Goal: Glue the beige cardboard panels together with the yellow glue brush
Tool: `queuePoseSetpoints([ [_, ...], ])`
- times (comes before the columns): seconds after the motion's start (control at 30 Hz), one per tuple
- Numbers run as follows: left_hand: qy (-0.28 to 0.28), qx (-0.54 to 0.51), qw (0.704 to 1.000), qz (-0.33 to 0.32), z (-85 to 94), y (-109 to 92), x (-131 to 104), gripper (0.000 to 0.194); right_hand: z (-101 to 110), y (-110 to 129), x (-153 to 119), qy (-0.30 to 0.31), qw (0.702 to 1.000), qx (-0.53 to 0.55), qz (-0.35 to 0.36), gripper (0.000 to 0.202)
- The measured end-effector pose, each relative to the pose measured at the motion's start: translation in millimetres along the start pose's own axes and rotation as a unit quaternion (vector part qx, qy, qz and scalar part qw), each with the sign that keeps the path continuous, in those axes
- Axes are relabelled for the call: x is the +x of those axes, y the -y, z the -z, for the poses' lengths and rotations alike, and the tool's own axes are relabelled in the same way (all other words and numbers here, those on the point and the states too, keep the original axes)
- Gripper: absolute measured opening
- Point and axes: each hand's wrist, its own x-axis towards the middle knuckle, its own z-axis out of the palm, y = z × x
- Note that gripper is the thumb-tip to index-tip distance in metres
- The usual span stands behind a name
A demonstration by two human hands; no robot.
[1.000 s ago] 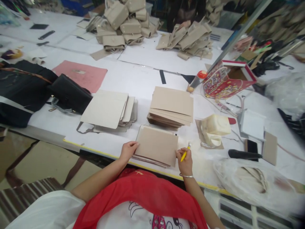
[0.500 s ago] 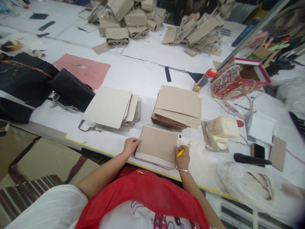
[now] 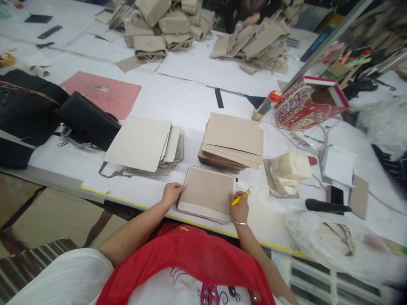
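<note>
A tan panel [image 3: 208, 188] lies on lighter panels at the table's front edge. My left hand [image 3: 172, 193] pinches its left edge, fingers pressed together. At the right edge, my right hand [image 3: 240, 206] is closed around a yellow tool [image 3: 237, 200] that points up and to the right, its fingertips touching the panel. Behind the panel stands a stack of tan sheets [image 3: 233, 133]. Left of that stack is a pile of cream panels [image 3: 138, 142] with rounded corners.
A cream container [image 3: 291, 166] stands right of my right hand. Farther right are a black-handled object [image 3: 327, 206] and a plastic bag [image 3: 337, 241]. A black bag [image 3: 87, 120] lies left, a patterned paper bag [image 3: 310, 103] back right. Tan bags [image 3: 165, 25] are heaped behind.
The whole view has shifted slightly, so the table's objects appear farther left. Both hands keep nearly the same places at the panel's edges.
</note>
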Motion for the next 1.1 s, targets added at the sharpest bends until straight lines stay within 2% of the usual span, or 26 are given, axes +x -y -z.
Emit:
queuePoseSetpoints([
  [0.53, 0.013, 0.052, 0.998, 0.013, 1.6, -2.1, 0.6, 0.039, -0.1, -3.8, 2.3, 0.005, 0.999, -0.031, -0.019, 0.024],
  [1.1, 0.017, 0.103, 0.994, -0.015, 3.7, -3.6, 10.2, 0.028, 3.4, 8.0, 8.7, 0.039, 0.990, -0.133, -0.017, 0.027],
])
